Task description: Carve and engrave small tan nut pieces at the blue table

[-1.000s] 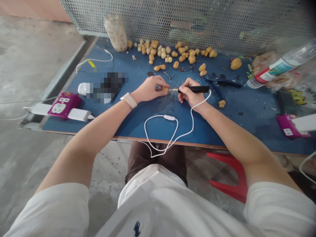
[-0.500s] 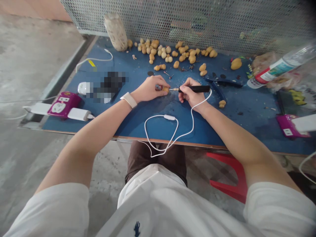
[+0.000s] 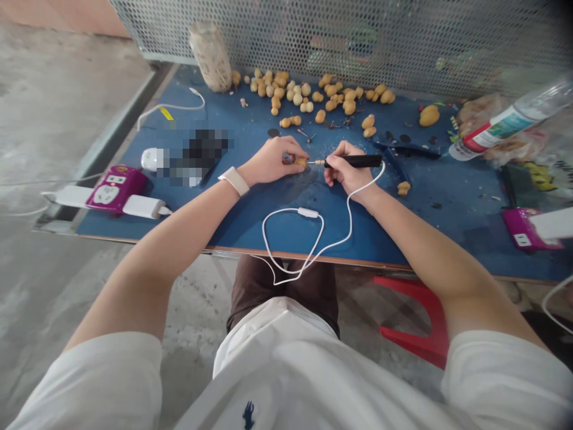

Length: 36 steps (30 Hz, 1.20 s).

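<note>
My left hand (image 3: 281, 157) pinches a small tan gourd (image 3: 301, 162) between thumb and fingertips, low over the blue tabletop. Part of the gourd is hidden by the fingers. In my right hand (image 3: 347, 170) is a soldering-iron-style pen (image 3: 360, 161) with a black handle and a thin metal tip, gripped like a pencil. The tip points left and meets the right end of the gourd, though whether it presses in is too small to tell. From the handle's back end a white cord (image 3: 351, 221) loops down over the table's front edge, with a small inline switch (image 3: 308, 212).
Several small gourds (image 3: 295, 95) lie along the back, beside a cloudy jar (image 3: 210, 57). Dark blue pliers-like handles (image 3: 405, 149) lie right of my hand. A plastic bottle (image 3: 496, 131) leans at right. Purple power adapters (image 3: 117, 186) sit at both sides; a red stool (image 3: 416, 322) stands below.
Almost nothing differs. Both hands keep their grip and place, and the pen's tip stays at the gourd's end.
</note>
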{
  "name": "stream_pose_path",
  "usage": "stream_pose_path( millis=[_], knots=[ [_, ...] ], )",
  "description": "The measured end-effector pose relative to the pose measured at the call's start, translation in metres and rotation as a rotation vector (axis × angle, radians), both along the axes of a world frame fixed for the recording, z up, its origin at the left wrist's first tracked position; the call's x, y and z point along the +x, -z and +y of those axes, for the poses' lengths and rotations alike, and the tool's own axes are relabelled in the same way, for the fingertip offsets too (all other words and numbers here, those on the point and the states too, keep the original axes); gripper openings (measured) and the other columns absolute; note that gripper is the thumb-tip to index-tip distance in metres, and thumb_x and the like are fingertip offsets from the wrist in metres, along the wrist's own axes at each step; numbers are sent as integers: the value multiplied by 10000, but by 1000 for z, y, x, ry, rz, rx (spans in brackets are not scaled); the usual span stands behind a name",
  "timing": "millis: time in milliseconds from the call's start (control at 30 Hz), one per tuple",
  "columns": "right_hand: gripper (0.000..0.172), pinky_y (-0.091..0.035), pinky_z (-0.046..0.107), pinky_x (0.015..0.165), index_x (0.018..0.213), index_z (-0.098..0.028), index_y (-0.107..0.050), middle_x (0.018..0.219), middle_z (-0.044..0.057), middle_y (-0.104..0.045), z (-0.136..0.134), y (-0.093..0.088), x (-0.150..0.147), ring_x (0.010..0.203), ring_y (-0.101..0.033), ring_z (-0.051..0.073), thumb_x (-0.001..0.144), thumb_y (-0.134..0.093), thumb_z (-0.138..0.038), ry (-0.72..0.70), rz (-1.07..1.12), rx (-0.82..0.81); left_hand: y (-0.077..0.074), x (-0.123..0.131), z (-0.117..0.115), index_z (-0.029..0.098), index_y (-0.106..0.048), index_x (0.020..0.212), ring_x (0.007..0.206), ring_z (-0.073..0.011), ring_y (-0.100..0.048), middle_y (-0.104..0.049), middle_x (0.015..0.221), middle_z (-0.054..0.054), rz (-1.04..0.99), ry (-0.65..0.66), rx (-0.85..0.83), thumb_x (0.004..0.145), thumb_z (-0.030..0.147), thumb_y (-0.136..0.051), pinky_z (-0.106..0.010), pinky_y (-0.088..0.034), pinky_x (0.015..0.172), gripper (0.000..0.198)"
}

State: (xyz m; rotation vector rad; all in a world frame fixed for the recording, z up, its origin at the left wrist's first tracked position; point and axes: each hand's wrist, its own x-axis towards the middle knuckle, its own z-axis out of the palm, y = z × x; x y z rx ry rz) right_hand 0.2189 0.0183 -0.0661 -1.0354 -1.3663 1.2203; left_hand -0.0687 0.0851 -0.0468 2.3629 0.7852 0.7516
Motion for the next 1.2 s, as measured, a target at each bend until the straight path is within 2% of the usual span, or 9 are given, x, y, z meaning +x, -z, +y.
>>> stream_pose_path(
  millis=[267, 500, 767, 1033, 1200],
  knots=[
    [745, -621, 322, 527, 1002, -341, -518, 727, -72, -700, -3, -5, -3, 608, -722, 192, 885, -1123, -761, 28, -20, -22, -1, 2, 0, 242, -1022, 1362, 1201, -285, -892, -935, 1345, -128, -16, -10, 9, 1068, 435, -976, -435, -757, 1109, 355],
    [792, -625, 315, 536, 977, -334, -512, 709, -74, -709, -3, -6, -3, 597, -721, 187, 850, -1140, -801, 21, -10, -16, -3, 1, -2, 226, -1019, 1381, 1215, -281, -889, -934, 1373, -138, 2, -15, -3, 1068, 367, -951, -425, -748, 1119, 350],
    [780, -603, 312, 522, 996, -340, -488, 709, -82, -699, -4, -9, -5, 581, -701, 183, 840, -1137, -744, 38, -16, -32, -1, 2, 0, 234, -1022, 1357, 1205, -286, -890, -929, 1388, -140, -5, -18, -10, 1045, 373, -980, -444, -746, 1133, 344],
    [743, -622, 314, 531, 1003, -334, -544, 726, -63, -716, -3, -5, -2, 641, -737, 202, 869, -1143, -753, 19, -20, -21, 1, 2, 1, 238, -1021, 1352, 1214, -282, -884, -929, 1379, -136, -15, -15, -17, 1056, 399, -971, -428, -750, 1106, 341],
    [782, -639, 340, 536, 1000, -343, -515, 726, -68, -716, -3, -6, -2, 615, -735, 203, 854, -1148, -779, 25, -26, -25, 2, 2, 2, 238, -1019, 1372, 1209, -279, -888, -928, 1394, -137, -22, -7, -19, 1060, 411, -984, -430, -750, 1125, 359]
  ],
)
